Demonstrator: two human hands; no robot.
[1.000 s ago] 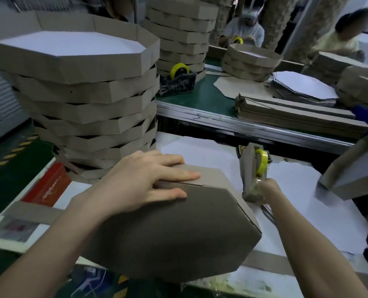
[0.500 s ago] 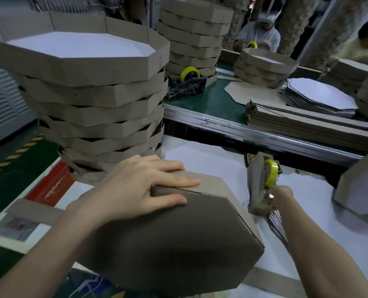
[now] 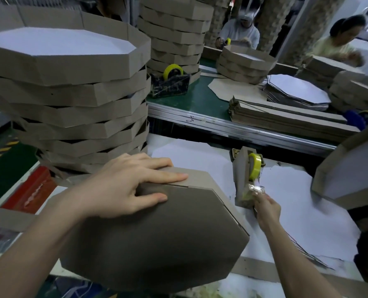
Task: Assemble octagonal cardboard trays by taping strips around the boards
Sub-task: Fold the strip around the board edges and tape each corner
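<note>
Stack of finished trays (image 3: 71,100) far left: plenty done. Current tray (image 3: 157,244) lies upside down near me on the tabletop (image 3: 297,211). Left hand (image 3: 122,190) flat, fingers straight, pressing the strip (image 3: 200,178) seam. Right hand (image 3: 264,209) fingers pinch tape (image 3: 255,189) at the dispenser (image 3: 243,175). Seam looks untaped.

No legible text, label or number shows (a dark scrawl (image 3: 191,120) on the metal rail (image 3: 243,131) is unreadable).
</note>
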